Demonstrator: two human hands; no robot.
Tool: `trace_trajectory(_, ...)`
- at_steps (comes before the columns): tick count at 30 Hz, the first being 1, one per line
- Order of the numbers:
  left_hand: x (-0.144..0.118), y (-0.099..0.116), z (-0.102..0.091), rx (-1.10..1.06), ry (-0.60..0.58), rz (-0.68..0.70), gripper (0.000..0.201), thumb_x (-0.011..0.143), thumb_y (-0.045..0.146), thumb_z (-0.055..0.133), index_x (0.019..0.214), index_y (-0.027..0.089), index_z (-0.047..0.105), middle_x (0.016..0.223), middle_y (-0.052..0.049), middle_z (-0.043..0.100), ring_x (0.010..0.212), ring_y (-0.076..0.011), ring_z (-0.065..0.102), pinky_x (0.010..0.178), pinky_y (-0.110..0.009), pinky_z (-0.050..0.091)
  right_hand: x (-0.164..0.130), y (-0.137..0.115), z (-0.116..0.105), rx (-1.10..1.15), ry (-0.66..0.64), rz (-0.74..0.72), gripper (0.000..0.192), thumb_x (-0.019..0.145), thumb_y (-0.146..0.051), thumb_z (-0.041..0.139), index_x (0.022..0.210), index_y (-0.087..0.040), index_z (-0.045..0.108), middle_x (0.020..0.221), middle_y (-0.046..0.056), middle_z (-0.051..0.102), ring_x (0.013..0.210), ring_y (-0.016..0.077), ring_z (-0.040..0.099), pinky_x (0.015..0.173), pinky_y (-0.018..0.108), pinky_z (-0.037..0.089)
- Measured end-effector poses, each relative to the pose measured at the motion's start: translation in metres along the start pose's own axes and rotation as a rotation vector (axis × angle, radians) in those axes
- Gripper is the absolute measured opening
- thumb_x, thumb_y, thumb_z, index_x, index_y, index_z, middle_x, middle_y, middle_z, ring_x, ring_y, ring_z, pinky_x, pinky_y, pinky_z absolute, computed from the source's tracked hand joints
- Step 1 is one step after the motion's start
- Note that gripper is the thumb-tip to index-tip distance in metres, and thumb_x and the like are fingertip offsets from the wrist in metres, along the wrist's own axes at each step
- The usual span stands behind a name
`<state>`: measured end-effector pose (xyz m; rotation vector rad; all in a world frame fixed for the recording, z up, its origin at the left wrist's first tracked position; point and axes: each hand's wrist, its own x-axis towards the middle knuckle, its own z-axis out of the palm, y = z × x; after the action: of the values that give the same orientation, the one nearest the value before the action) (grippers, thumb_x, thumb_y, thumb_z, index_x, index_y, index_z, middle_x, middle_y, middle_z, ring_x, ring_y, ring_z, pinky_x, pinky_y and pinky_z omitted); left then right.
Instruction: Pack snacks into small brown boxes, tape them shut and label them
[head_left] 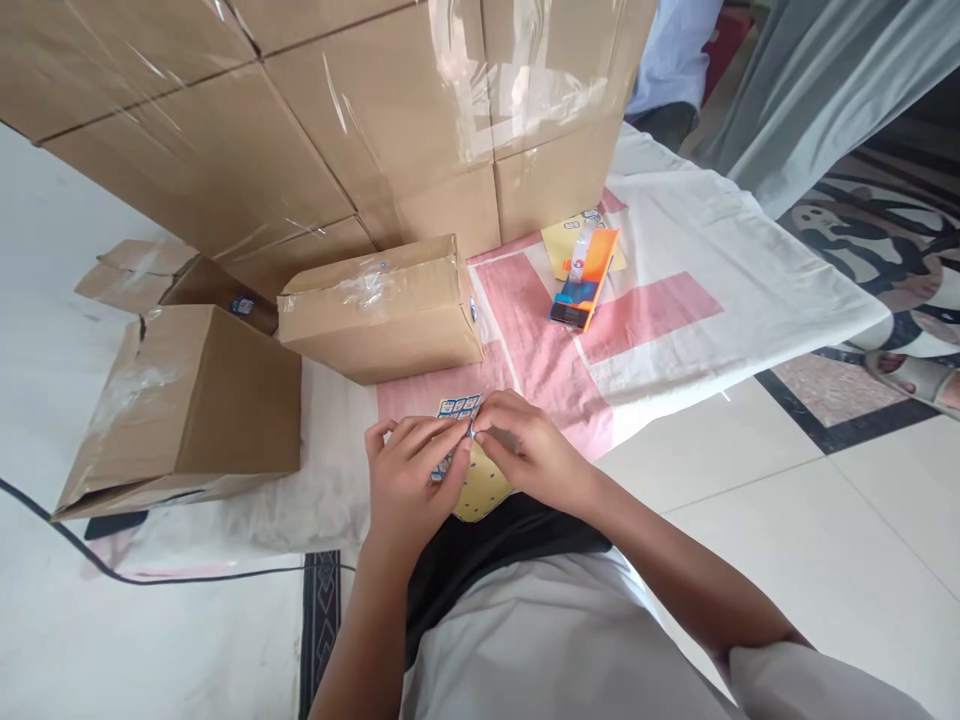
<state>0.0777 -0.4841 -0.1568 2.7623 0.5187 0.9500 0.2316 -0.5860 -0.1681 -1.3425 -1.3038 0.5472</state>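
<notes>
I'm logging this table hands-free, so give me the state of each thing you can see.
Left hand: fingers pinched at a small piece
Right hand: fingers pinched at the same piece
Yellow sheet: partly covered by the hands
Middle carton: closed, taped
Left carton: flap edge slightly parted
Stacked cartons: clear tape across them
Orange-and-blue tool: partly covering another yellow sheet
Tablecloth: wrinkled
Curtain: hanging in folds

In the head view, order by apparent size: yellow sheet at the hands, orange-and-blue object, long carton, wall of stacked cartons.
1. Wall of stacked cartons
2. Long carton
Orange-and-blue object, yellow sheet: too alike to rank; the left hand covers part of the sheet.
</notes>
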Motion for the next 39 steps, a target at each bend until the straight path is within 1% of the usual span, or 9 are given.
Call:
trace_trajectory(3, 0.003, -0.003, -0.003, 0.037, 0.034, 0.007, 0.012, 0.094, 0.014, 0.062, 0.093, 0.023, 0.070, 0.089, 0.001, 0.079, 0.081, -0.0162, 0.071, 0.089, -0.040, 0.037, -0.003, 0.000, 0.001, -0.059, 0.027, 0.001, 0.014, 0.095, -0.010, 0.052, 0.090, -0.020, 0.061, 0.091, 0.004, 0.063, 0.092, 0.0180, 0.060, 0.085, 0.033, 0.047)
trace_trajectory(8, 0.002, 0.007, 0.004, 0.107, 0.457, -0.025, 0.015, 0.092, 0.012, 0.062, 0.103, 0.019, 0.071, 0.079, -0.003, 0.070, 0.070, -0.0168, 0.060, 0.072, -0.033, 0.041, 0.004, 0.020, 0.002, -0.171, 0.126, 0.144, 0.012, 0.089, -0.010, 0.052, 0.081, -0.019, 0.056, 0.081, 0.002, 0.060, 0.077, 0.0155, 0.056, 0.072, 0.028, 0.042)
trace_trajectory(10, 0.004, 0.018, 0.010, 0.111, 0.357, 0.194, 0.023, 0.092, 0.012, 0.063, 0.112, 0.019, 0.072, 0.069, 0.000, 0.062, 0.065, -0.0155, 0.055, 0.069, -0.033, 0.037, 0.009, 0.031, 0.001, -0.192, 0.099, 0.185, 0.013, 0.086, -0.009, 0.052, 0.079, -0.018, 0.055, 0.078, 0.001, 0.058, 0.072, 0.0140, 0.053, 0.069, 0.028, 0.039)
trace_trajectory(12, 0.009, 0.028, 0.016, 0.059, 0.076, 0.404, 0.022, 0.096, 0.018, 0.063, 0.116, 0.020, 0.072, 0.065, 0.002, 0.058, 0.065, -0.0147, 0.054, 0.068, -0.033, 0.034, 0.014, 0.038, -0.003, -0.160, 0.069, 0.237, 0.012, 0.085, -0.010, 0.052, 0.077, -0.018, 0.055, 0.074, -0.001, 0.056, 0.067, 0.0126, 0.050, 0.066, 0.027, 0.037)
trace_trajectory(15, 0.015, 0.025, 0.017, -0.019, -0.174, 0.447, 0.024, 0.099, 0.030, 0.063, 0.119, 0.021, 0.071, 0.072, 0.000, 0.063, 0.071, -0.0160, 0.057, 0.067, -0.034, 0.033, 0.015, 0.042, -0.010, -0.054, 0.082, 0.314, 0.012, 0.088, -0.018, 0.052, 0.076, -0.020, 0.051, 0.066, -0.004, 0.050, 0.061, 0.0119, 0.045, 0.060, 0.026, 0.035)
trace_trajectory(20, 0.004, -0.012, 0.012, -0.045, 0.157, 0.093, 0.025, 0.092, 0.015, 0.069, 0.117, 0.018, 0.071, 0.068, 0.002, 0.054, 0.062, -0.0133, 0.048, 0.064, -0.030, 0.037, 0.013, 0.038, -0.014, 0.304, 0.087, 0.335, 0.018, 0.094, -0.037, 0.057, 0.090, -0.023, 0.047, 0.081, -0.001, 0.062, 0.072, 0.0151, 0.058, 0.064, 0.027, 0.045)
trace_trajectory(22, 0.000, -0.021, 0.014, -0.047, 0.212, 0.018, 0.025, 0.089, 0.012, 0.071, 0.113, 0.018, 0.072, 0.067, 0.003, 0.053, 0.061, -0.0127, 0.049, 0.064, -0.028, 0.041, 0.014, 0.035, -0.012, 0.379, 0.089, 0.338, 0.022, 0.092, -0.036, 0.064, 0.093, -0.024, 0.045, 0.088, 0.000, 0.066, 0.078, 0.0164, 0.062, 0.067, 0.028, 0.050)
trace_trajectory(30, 0.004, -0.014, 0.030, 0.140, 0.117, 0.102, 0.038, 0.084, 0.036, 0.081, 0.118, 0.019, 0.073, 0.095, -0.007, 0.070, 0.079, -0.0193, 0.061, 0.074, -0.034, 0.044, 0.015, 0.025, -0.005, 0.651, 0.047, 0.485, 0.046, 0.081, -0.032, 0.075, 0.116, -0.025, 0.046, 0.077, -0.004, 0.070, 0.066, 0.0170, 0.069, 0.059, 0.028, 0.056)
trace_trajectory(39, 0.015, -0.008, 0.021, 0.259, 0.021, 0.268, 0.021, 0.087, 0.029, 0.077, 0.104, 0.017, 0.074, 0.090, -0.005, 0.075, 0.076, -0.0195, 0.057, 0.065, -0.037, 0.032, 0.012, 0.016, -0.010, 0.558, 0.027, 0.571, 0.033, 0.078, -0.019, 0.067, 0.109, -0.023, 0.056, 0.078, -0.001, 0.072, 0.063, 0.0173, 0.069, 0.058, 0.030, 0.056)
